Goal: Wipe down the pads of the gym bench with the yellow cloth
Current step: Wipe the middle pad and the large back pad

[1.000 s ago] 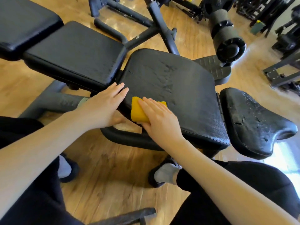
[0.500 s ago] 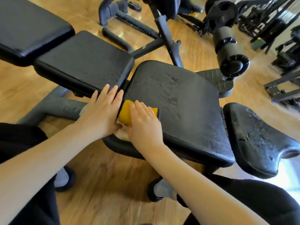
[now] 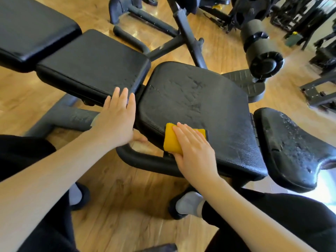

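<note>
A black gym bench with several pads runs across the view. My right hand [image 3: 193, 148] lies flat on the folded yellow cloth [image 3: 171, 140], pressing it onto the near edge of the wide middle pad [image 3: 196, 102], whose surface is cracked. My left hand [image 3: 118, 117] rests with straight fingers on the near corner of the neighbouring pad [image 3: 92, 62], its thumb under the edge. A worn, flaking seat pad [image 3: 292, 150] lies to the right. A further pad [image 3: 29, 31] sits at the far left.
The bench's grey frame tube [image 3: 69, 117] and a curved black bar [image 3: 145, 159] run below the pads. A foam roller [image 3: 261, 50] stands at the back right. Other gym machines [image 3: 318, 91] crowd the right edge. My knees and socked feet are on the wooden floor [image 3: 127, 206].
My right hand has slid the cloth to the right along the middle pad's near edge, away from my left hand. My left hand stays on the neighbouring pad's corner.
</note>
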Demonstrator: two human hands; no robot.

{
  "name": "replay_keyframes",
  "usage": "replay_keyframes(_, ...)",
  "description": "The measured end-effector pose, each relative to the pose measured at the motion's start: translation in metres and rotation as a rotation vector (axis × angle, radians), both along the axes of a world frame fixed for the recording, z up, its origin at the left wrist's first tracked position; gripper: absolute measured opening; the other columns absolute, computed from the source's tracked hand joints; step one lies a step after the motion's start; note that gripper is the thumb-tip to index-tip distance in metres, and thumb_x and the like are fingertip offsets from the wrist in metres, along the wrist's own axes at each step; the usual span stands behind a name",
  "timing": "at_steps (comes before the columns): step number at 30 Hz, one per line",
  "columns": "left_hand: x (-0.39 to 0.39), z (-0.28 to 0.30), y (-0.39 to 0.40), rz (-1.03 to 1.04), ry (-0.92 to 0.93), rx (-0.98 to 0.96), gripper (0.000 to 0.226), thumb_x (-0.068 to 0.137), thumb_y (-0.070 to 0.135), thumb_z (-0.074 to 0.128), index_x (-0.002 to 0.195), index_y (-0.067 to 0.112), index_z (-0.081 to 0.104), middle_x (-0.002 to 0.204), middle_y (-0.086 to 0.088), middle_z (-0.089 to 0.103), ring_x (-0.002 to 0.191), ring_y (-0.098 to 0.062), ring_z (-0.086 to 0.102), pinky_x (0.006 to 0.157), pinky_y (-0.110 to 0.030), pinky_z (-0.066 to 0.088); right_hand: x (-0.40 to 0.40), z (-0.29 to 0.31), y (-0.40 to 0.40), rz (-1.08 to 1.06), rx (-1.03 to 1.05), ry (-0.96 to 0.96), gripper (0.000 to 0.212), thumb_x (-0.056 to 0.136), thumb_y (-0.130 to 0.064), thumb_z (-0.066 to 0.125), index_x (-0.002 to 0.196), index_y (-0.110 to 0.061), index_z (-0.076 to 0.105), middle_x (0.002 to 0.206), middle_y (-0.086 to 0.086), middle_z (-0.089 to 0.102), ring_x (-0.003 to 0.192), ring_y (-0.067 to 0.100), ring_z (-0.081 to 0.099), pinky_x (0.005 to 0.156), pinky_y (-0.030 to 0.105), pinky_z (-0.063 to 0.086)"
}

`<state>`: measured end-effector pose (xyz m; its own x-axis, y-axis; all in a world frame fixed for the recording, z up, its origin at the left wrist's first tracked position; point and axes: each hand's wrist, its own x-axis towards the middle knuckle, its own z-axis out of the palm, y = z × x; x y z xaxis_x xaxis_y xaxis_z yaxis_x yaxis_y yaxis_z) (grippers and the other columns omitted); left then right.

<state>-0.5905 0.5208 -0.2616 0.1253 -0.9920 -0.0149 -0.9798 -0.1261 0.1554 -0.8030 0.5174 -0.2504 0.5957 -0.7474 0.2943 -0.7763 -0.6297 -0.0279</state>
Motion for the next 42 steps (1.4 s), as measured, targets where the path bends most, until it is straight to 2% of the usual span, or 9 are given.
replay_keyframes(2,0.002,-0.001,0.000,-0.012,-0.038,-0.036,0.119,0.066,0.062,0.067,0.144,0.001,0.001,0.153,-0.020,0.004,0.141,-0.037,0.000,0.112,-0.050,0.011,0.021,0.000,-0.001,-0.001,0.027,-0.002,0.058,0.069,-0.020,0.078,0.121,-0.009,0.056,0.125,0.010,0.060,0.115,0.027,0.057,0.092,0.037,0.047)
replay_keyframes(8,-0.009,0.005,-0.010,-0.056,-0.030,0.018,0.123,0.061,0.066,0.067,0.144,0.001,0.004,0.154,-0.019,0.007,0.141,-0.036,0.002,0.113,-0.050,0.010,0.021,-0.005,-0.011,0.093,0.176,-0.005,0.061,0.085,-0.028,0.060,0.138,-0.012,0.035,0.146,0.007,0.037,0.136,0.025,0.032,0.109,0.036,0.028)
replay_keyframes(14,-0.045,0.004,-0.006,-0.259,-0.047,0.046,0.131,0.042,0.087,0.014,0.146,0.008,0.003,0.155,-0.012,0.005,0.142,-0.029,0.000,0.113,-0.043,0.006,-0.096,0.007,-0.010,-0.038,0.277,-0.084,0.066,0.074,-0.030,0.072,0.132,-0.014,0.045,0.141,0.001,0.043,0.132,0.022,0.038,0.110,0.035,0.028)
replay_keyframes(18,-0.050,0.002,-0.008,-0.256,-0.085,-0.001,0.126,0.049,0.088,0.006,0.146,0.007,0.006,0.155,-0.010,0.007,0.143,-0.025,0.003,0.114,-0.041,0.008,-0.154,0.018,-0.019,-0.212,0.428,-0.185,0.063,0.082,-0.027,0.064,0.137,-0.021,0.035,0.145,-0.009,0.030,0.139,0.013,0.025,0.108,0.014,0.011)
replay_keyframes(26,-0.054,0.007,-0.005,-0.231,-0.061,0.012,0.122,0.051,0.085,0.003,0.146,0.008,0.004,0.156,-0.008,0.004,0.143,-0.022,-0.001,0.114,-0.039,0.003,-0.061,0.015,-0.039,0.113,0.382,0.013,0.059,0.089,-0.042,0.050,0.141,-0.024,0.029,0.152,-0.007,0.025,0.140,0.010,0.017,0.113,0.027,0.014)
replay_keyframes(30,-0.054,0.004,-0.009,-0.225,-0.077,0.032,0.119,0.057,0.086,0.013,0.146,0.007,0.004,0.156,-0.009,0.001,0.143,-0.022,-0.004,0.114,-0.041,0.002,-0.034,0.014,-0.104,0.036,0.559,-0.072,0.057,0.090,-0.038,0.051,0.141,-0.024,0.029,0.151,-0.001,0.028,0.140,0.018,0.023,0.113,0.034,0.018)
replay_keyframes(36,-0.050,0.006,-0.013,-0.271,-0.043,0.033,0.124,0.051,0.089,0.006,0.146,0.010,0.000,0.156,-0.007,-0.002,0.143,-0.021,-0.006,0.112,-0.037,-0.003,0.004,0.014,-0.188,-0.181,0.442,-0.089,0.052,0.093,-0.036,0.045,0.140,-0.018,0.031,0.152,0.004,0.026,0.137,0.029,0.026,0.110,0.038,0.021)
replay_keyframes(39,-0.051,0.006,-0.012,-0.271,-0.033,0.015,0.126,0.048,0.089,0.002,0.146,0.010,0.001,0.156,-0.007,-0.001,0.143,-0.022,-0.004,0.113,-0.037,-0.002,0.007,0.007,-0.167,-0.040,0.386,0.008,0.053,0.094,-0.034,0.043,0.142,-0.016,0.027,0.154,0.005,0.021,0.141,0.023,0.017,0.114,0.037,0.012)
replay_keyframes(42,-0.051,0.005,-0.013,-0.268,-0.030,-0.009,0.125,0.049,0.087,0.002,0.146,0.009,0.003,0.156,-0.009,0.002,0.143,-0.023,-0.002,0.113,-0.038,-0.001,-0.005,-0.003,-0.132,0.168,0.393,-0.002,0.055,0.093,-0.036,0.044,0.143,-0.022,0.025,0.153,-0.003,0.021,0.141,0.013,0.014,0.110,0.026,0.008)
